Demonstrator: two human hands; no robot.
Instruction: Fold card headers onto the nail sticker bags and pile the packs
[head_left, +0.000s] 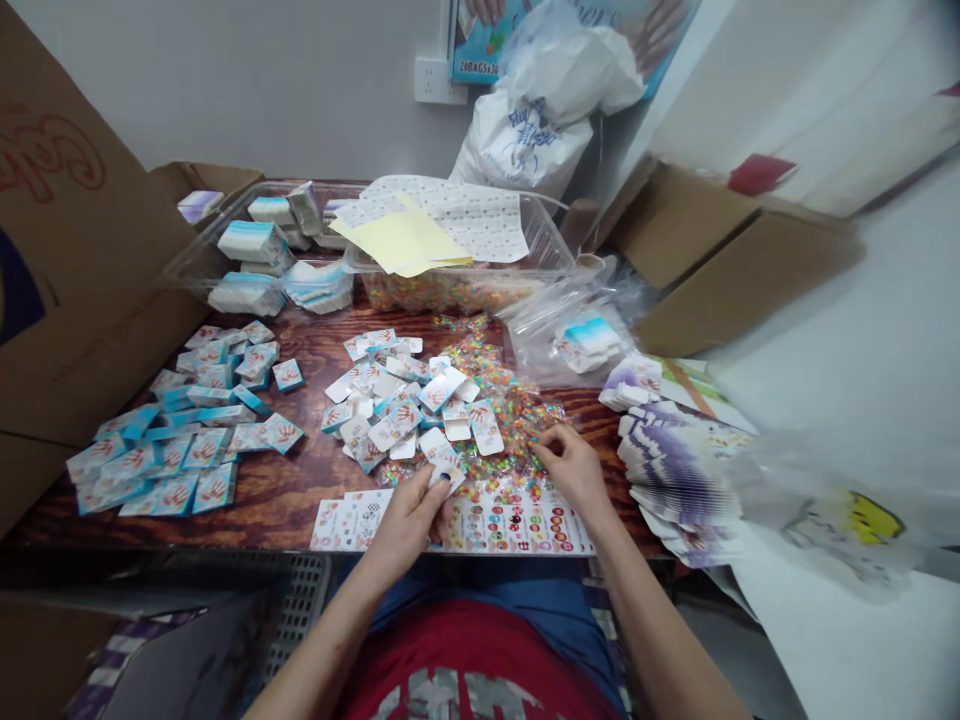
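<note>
Head view: at six o'clock, the left hand [405, 525] pinches a white printed card [442, 468]; the right hand [574, 470], fingers loosely curled, touches scattered multicoloured pieces [510, 425].

A packing workroom: cardboard cartons [694, 235] beside a wood-grain table [281, 500] holding printed cards [161, 450] and plastic tubs [457, 292].

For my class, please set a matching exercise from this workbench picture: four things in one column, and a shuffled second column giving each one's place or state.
Things:
1. Yellow sheet
2. Purple-printed cards
3. Left hand
4. Clear plastic bag

Places or states:
A. Holding a small white card
B. Containing blue-edged cards
C. Lying on printed paper sheets
D. Fanned in a loose pile

Pairs: 1-C, 2-D, 3-A, 4-B
</note>
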